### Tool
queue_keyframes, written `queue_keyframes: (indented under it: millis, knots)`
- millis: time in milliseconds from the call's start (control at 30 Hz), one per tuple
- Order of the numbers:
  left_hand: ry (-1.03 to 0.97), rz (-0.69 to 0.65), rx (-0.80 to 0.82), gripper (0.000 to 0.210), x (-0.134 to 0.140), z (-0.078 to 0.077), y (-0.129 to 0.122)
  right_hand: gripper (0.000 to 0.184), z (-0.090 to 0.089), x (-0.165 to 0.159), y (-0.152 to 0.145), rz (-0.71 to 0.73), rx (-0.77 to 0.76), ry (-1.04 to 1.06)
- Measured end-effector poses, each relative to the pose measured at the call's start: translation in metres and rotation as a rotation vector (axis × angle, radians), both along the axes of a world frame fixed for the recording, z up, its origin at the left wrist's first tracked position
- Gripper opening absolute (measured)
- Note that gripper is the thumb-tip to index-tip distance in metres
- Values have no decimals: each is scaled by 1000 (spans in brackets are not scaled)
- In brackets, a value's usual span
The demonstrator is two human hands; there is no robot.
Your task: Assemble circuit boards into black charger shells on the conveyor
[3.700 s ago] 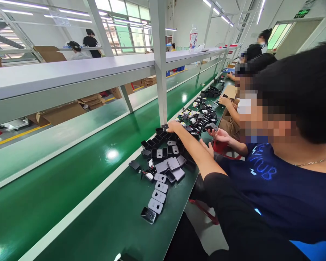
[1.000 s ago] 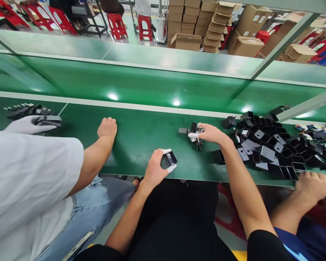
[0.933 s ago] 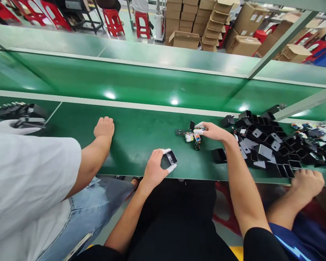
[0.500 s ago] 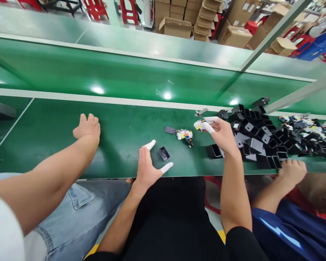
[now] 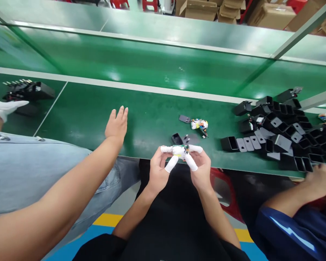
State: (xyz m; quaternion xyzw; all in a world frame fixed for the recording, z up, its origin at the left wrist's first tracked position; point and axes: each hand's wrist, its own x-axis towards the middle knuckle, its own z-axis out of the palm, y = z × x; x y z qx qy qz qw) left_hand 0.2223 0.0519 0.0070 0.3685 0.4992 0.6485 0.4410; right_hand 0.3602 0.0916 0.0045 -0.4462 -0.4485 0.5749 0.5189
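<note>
Fingers (image 5: 170,164) of both hands pinch a small board (image 5: 178,150) near a black housing (image 5: 176,138).

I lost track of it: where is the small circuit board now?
Circuit board is pinched between left hand and right hand, at the bench's near edge, just before the black case.

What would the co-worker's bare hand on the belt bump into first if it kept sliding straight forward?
Probably nothing close: ahead of the co-worker's hand lies bare green belt up to its white edge strip, though depth is hard to judge.

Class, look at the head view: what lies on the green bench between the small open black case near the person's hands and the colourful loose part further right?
A small dark flat piece lies on the green bench between the black case and the colourful part, in the head view.
</note>
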Motion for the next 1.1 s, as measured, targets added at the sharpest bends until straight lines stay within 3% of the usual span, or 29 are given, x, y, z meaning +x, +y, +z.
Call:
queue_keyframes:
  millis: [167,233,367,567,733,867,1100]
  knots:
    - [91,79,6,19,14,-14,-45,21,-18,21,-41,79,19,-81]
    - [238,90,52,15,23,-21,-63,27,-27,31,-58,103,-29,-100]
    - [462,57,156,22,41,-27,-90,55,-39,52,-86,138,-113,-56]
    - [438,65,167,30,72,-25,-129,56,-45,86,-113,158,-134,-50]
    - [391,36,125,31,85,-19,-174,53,-39,108,-119,56,-19,-89]
    - [385,32,96,25,82,-16,-201,50,-26,106,-116,-89,112,-55]
    - [380,-78,164,23,71,-18,-204,54,-16,89,-114,-178,217,60]
